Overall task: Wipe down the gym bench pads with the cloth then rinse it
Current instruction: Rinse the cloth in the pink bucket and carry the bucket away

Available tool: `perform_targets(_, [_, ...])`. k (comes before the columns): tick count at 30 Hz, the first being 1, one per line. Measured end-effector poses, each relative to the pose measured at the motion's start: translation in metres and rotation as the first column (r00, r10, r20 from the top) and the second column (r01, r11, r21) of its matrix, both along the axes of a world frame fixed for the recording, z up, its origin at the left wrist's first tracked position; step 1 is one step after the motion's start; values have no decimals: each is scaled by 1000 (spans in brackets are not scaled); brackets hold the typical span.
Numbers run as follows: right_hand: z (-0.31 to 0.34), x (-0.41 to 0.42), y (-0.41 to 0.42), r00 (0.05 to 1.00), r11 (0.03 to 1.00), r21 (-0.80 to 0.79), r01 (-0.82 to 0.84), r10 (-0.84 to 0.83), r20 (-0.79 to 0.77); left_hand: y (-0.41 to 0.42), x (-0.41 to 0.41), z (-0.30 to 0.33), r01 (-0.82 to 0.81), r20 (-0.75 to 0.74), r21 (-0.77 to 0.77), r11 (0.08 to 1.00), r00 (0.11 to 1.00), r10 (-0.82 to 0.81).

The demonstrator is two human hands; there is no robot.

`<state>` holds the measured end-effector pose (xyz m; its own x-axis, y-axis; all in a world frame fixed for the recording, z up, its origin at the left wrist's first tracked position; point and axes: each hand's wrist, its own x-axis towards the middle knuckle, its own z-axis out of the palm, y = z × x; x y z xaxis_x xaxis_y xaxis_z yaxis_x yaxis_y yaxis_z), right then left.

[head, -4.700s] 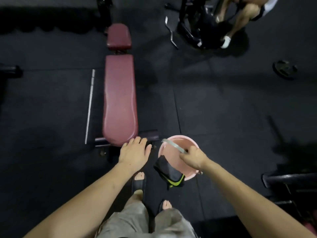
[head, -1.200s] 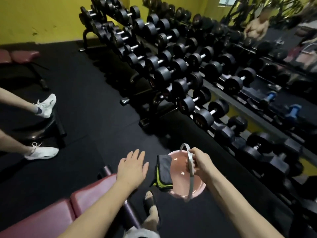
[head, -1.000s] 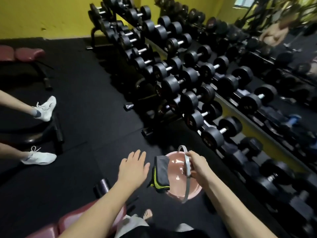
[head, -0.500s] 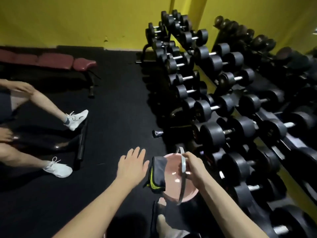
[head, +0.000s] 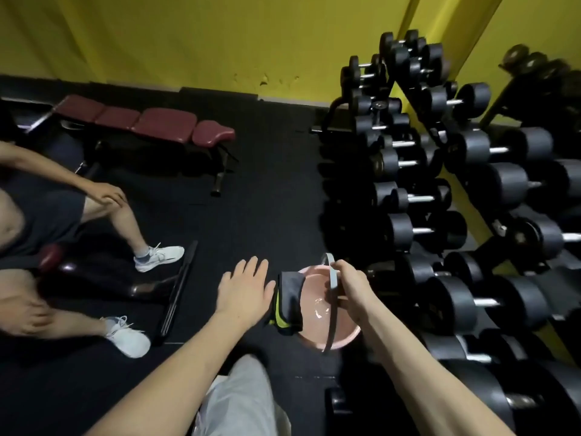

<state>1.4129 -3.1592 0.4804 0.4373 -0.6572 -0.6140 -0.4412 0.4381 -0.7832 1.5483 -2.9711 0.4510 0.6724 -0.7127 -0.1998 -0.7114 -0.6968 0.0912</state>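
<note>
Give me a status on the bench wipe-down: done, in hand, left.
Done: nothing visibly; the maroon bench by the wall shows no sign of wiping. In hand: the right hand grips the pink bucket's handle, the cloth draped over its rim; the left hand is open, empty. Left: wiping, rinsing.

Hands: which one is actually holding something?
The right hand, curled round the grey handle of the pink plastic bucket. The left hand is spread flat, holding nothing.
</note>
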Motion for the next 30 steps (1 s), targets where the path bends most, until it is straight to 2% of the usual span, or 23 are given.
perform_targets(5, [-19, 130, -79, 999, 1000, -16, -8, 7, -41, -75, 137, -19, 25, 20, 11, 1000, 999, -25])
perform_targets(8, [-22, 207, -120, 997, 999, -15, 30, -31, -66, -114, 217, -25, 31, -33, 34, 999, 999, -30])
perform_targets(13, [-11, 330, -199, 996, 998, 5, 70, -70, -62, -193, 347, -13, 81, -35, 33, 996, 996, -80])
perform_targets(19, [-10, 484, -305, 998, 999, -5, 34, -35, -60, -307, 496, -10, 83, -13, 11, 996, 996, -83])
perform_targets(25, [-31, 641, -439, 999, 999, 38, -36, 37, -13, -429, 645, -29, -3, 1, 26, 1000, 1000, 3])
perform_targets(30, [-23, 763, -543, 996, 993, 77, -86, 88, -22, -510, 751, -23, -93, -11, 24, 995, 996, 93])
